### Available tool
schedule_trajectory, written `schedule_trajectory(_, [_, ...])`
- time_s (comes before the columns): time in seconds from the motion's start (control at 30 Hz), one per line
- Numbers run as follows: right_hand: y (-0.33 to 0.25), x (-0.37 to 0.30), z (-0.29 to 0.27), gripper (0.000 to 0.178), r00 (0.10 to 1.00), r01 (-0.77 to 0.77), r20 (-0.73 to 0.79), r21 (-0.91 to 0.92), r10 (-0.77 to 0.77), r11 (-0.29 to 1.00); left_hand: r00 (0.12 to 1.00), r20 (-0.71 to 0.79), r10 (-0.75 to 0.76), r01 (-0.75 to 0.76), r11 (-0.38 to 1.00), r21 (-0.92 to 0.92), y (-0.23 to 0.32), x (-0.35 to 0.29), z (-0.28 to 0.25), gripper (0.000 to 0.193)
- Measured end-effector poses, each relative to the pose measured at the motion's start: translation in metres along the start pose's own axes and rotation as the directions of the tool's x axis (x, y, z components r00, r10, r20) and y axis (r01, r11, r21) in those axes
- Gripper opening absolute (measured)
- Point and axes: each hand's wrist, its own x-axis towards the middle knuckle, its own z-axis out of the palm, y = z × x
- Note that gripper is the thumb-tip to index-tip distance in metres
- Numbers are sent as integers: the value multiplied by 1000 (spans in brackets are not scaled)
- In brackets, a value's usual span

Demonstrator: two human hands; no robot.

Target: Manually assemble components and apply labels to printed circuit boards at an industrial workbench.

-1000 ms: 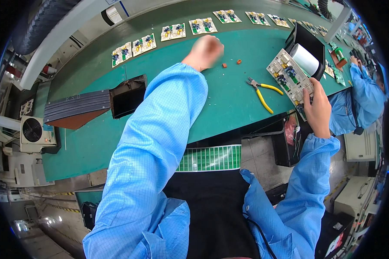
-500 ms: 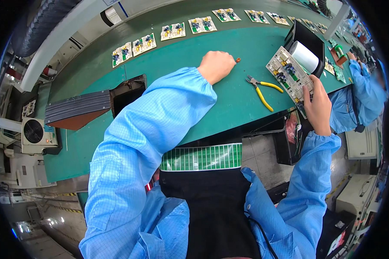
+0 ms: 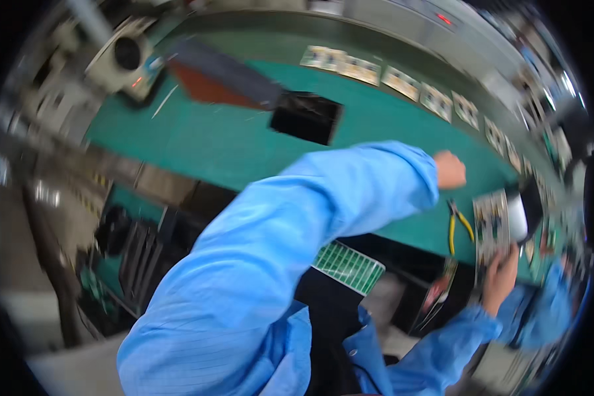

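Observation:
My right hand (image 3: 500,280) grips the lower end of a pale circuit board (image 3: 492,221), tilted against a black box holding a white cylinder (image 3: 516,214). Blue and yellow parts show on the board's face. Left of it, side cutters with yellow handles (image 3: 461,226) lie on the green bench mat (image 3: 224,148). Over the mat, beyond the cutters, my left hand (image 3: 450,170) is curled closed. Its fingertips are turned away and smeared, so what it may hold cannot be made out.
Several populated circuit boards (image 3: 401,82) line the far side of the bench. At the left stand a grey and brown duct (image 3: 221,76) with a black opening and a beige fan unit (image 3: 125,56). Another person's blue sleeve (image 3: 549,310) shows at the right.
The whole view has swung left and blurred, so the bench shifts right in it. My right hand keeps the circuit board. The small orange piece by my left hand is no longer visible.

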Motion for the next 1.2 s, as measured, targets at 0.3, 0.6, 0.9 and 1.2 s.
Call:
schedule_trajectory(0.3, [59, 13, 16, 49, 983, 158, -50, -252, -175, 955, 940, 100, -325, 302, 664, -684, -2, -260, -215, 44])
schedule_trajectory(0.6, [-44, 1, -32, 33, 950, 193, -195, -245, -244, 950, -255, 486, -836, 688, -510, -516, -83, -747, -359, 54])
schedule_trajectory(0.9, [-79, 42, -3, 42, 953, 266, -117, -107, -278, 958, -439, -190, -878, 890, -454, 44, -37, -978, -289, 39])
schedule_trajectory(1.2, [-205, 21, 46, 31, 799, 599, -191, 178, -570, 780, 289, -461, -839, 957, 246, 152, -67, -741, -336, 22])
